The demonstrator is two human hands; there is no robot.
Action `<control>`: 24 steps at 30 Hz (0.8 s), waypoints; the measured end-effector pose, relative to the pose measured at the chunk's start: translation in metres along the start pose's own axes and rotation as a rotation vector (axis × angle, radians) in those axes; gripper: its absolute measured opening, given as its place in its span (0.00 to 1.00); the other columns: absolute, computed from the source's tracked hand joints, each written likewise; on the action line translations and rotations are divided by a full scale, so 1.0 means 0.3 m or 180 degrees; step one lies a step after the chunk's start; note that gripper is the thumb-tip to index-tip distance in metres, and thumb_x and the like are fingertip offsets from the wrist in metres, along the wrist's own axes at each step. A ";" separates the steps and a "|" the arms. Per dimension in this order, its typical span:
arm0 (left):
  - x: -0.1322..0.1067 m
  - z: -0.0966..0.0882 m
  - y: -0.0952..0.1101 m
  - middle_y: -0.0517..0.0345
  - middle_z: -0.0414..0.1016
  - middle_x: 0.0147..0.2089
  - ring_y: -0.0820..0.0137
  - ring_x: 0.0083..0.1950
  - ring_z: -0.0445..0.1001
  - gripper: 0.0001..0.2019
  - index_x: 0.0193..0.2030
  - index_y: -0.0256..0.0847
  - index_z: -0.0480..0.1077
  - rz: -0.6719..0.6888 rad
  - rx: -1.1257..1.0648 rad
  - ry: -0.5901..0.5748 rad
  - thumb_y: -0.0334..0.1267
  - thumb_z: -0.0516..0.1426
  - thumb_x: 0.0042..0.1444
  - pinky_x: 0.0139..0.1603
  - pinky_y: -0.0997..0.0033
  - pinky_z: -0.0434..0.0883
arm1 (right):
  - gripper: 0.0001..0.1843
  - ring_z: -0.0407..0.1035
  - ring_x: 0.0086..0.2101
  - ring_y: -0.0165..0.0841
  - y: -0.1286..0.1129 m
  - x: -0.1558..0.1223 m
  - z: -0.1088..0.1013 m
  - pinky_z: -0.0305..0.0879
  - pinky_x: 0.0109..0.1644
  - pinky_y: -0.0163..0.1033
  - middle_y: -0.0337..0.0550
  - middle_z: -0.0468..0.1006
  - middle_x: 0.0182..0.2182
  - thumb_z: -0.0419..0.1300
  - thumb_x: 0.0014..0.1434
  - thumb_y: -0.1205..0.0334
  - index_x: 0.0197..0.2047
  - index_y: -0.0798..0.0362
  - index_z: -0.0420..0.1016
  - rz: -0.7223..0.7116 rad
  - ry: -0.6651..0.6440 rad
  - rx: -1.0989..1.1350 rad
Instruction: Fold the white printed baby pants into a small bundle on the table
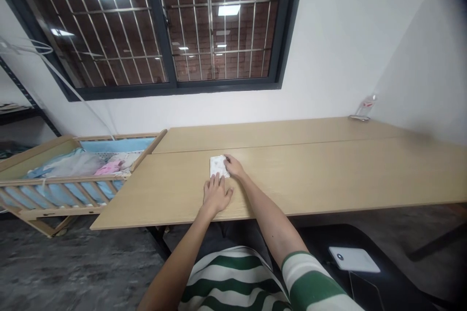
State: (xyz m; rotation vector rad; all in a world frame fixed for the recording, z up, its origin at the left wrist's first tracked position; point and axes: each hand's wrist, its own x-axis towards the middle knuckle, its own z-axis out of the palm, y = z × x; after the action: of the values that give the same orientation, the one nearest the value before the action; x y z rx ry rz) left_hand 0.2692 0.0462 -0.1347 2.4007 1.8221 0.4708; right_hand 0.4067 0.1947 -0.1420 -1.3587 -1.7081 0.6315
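Pale wood tabletop point(328, 180), two boards with one seam, runs beneath one window point(175, 88). One white patterned square point(218, 164) lies flat on the nearer board. The left hand point(218, 198) is spread loosely, fingertips touching the square's near edge; the right hand point(235, 167), half-curled, touches its right edge, though whether it pinches I cannot tell. Farther out: one crib point(73, 188) at left, one black chair point(324, 240) bearing one white phone point(353, 259), and one clear bottle point(366, 106) at the far right.
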 end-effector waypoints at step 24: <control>-0.010 -0.017 0.008 0.42 0.42 0.79 0.52 0.79 0.41 0.39 0.75 0.33 0.50 -0.0066 0.0131 -0.0169 0.60 0.37 0.67 0.75 0.45 0.47 | 0.22 0.70 0.57 0.39 -0.030 0.005 -0.003 0.58 0.66 0.44 0.49 0.77 0.58 0.54 0.67 0.58 0.62 0.52 0.73 0.0118 -0.0001 -0.0232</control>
State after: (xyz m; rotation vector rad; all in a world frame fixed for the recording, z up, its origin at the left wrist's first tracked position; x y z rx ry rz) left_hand 0.2692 0.0422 -0.1299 2.3939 1.8503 0.3677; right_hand 0.4027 0.1933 -0.1339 -1.4441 -1.7246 0.5953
